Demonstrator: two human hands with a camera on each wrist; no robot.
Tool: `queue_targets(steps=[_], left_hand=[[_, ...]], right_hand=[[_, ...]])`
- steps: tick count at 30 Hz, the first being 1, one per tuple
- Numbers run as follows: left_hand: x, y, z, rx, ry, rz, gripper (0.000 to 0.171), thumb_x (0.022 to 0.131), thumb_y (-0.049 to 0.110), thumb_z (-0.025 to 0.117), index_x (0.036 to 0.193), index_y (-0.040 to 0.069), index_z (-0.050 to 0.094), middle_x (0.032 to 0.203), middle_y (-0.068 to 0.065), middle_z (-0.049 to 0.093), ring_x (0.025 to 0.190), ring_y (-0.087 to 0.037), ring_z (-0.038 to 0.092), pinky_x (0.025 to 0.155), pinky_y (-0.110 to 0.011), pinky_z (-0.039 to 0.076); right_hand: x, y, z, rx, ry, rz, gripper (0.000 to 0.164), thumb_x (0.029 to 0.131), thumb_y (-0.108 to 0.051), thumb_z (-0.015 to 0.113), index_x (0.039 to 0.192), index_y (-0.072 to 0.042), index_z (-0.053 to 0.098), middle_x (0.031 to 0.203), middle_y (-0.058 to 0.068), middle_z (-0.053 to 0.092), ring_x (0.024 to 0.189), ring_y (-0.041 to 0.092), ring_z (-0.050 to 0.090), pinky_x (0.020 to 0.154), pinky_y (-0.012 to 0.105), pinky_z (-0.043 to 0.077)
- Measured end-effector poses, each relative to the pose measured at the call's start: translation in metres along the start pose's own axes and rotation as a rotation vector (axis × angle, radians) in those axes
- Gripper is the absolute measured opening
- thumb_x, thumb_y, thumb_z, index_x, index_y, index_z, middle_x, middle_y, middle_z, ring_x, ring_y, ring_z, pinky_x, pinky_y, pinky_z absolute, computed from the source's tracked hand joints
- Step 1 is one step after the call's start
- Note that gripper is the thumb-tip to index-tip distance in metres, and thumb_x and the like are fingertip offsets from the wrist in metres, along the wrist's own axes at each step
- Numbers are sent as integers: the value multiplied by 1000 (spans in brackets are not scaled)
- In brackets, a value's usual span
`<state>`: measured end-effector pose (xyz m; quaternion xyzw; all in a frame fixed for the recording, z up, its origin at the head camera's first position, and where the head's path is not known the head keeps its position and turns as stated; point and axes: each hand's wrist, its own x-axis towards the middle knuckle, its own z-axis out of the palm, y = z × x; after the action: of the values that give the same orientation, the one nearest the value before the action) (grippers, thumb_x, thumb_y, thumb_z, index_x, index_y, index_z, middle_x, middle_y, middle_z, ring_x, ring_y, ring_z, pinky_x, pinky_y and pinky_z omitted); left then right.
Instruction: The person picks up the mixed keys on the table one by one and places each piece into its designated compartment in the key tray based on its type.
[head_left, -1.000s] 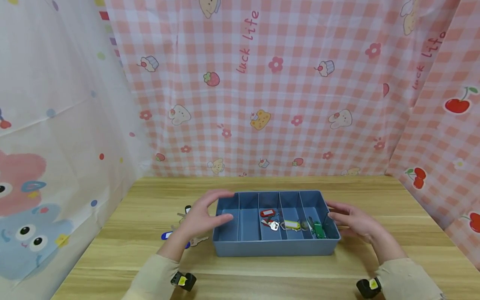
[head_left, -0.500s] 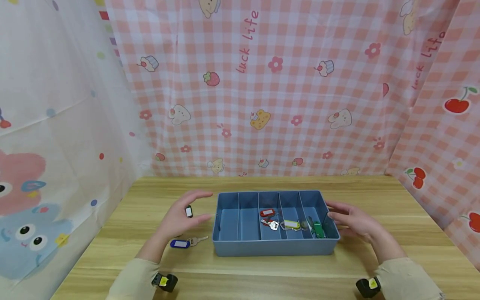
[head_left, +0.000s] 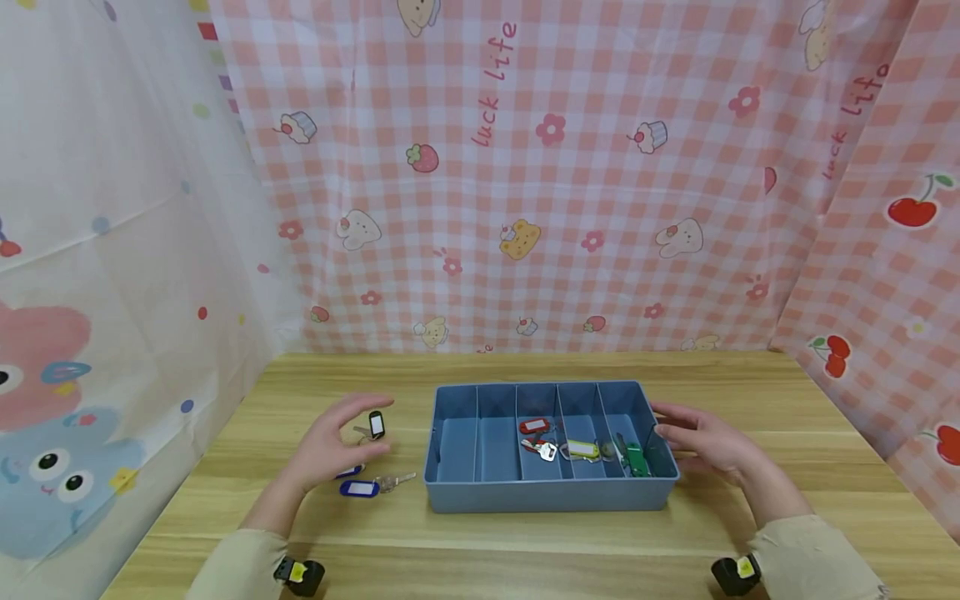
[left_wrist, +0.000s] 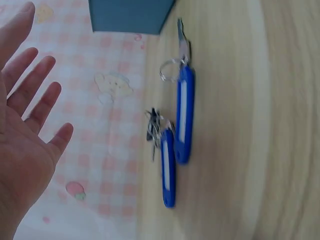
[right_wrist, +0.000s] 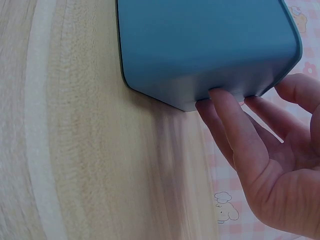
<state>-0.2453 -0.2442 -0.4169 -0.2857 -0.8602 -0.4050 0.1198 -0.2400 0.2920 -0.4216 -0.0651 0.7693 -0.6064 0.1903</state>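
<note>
My left hand, thumb and fingers spread apart and holding nothing, hovers over the keys on the left. Beyond its gap lies a key with a black tag. Closer in are two keys with blue tags, one blue tag in full sight and another blue tag partly hidden by the hand. To the right stands a blue-grey divided box. My right hand rests its fingertips on the box's right end wall, as the right wrist view also shows.
Inside the box are keys with a red tag, a yellow tag and a green tag, in separate compartments. The wooden table meets a pink checked curtain at the back.
My left hand has moved left from over the box's left end to above the loose keys, bringing the blue-tagged ones into view. The right hand and the box stay put.
</note>
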Motion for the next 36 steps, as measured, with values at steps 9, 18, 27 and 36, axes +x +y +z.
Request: queue_targets(steps=[9,18,27,36], left_hand=[[-11,-13,-5,15,-34,-41,59,76,10,87,131,7,64,133,-10,59,124,-33,49,101,-61,37],[-18,-26,0,54,-111,-15,62,74,18,89,129,6,65,130,-9,62,121,-33,50,96,-61,41],[-22,-37,3,103,-166,18,62,71,21,90,127,5,67,126,-2,65,118,-28,52,96,-56,42],[-24,-40,6,159,-207,40,54,71,26,90,119,7,72,123,-2,66,118,-31,52,97,-59,40]], right_hand=[[1,1,-1,-2,-1,0,67,103,-18,55,152,9,18,141,36,41,111,30,60,87,46,54],[1,0,1,-17,21,8,68,102,-19,57,152,8,20,143,36,40,112,31,60,87,45,54],[1,0,1,-9,25,5,68,101,-19,58,152,8,21,141,36,43,110,29,61,87,46,54],[1,1,1,-24,30,8,68,101,-19,58,152,7,22,141,36,43,109,30,61,86,46,55]])
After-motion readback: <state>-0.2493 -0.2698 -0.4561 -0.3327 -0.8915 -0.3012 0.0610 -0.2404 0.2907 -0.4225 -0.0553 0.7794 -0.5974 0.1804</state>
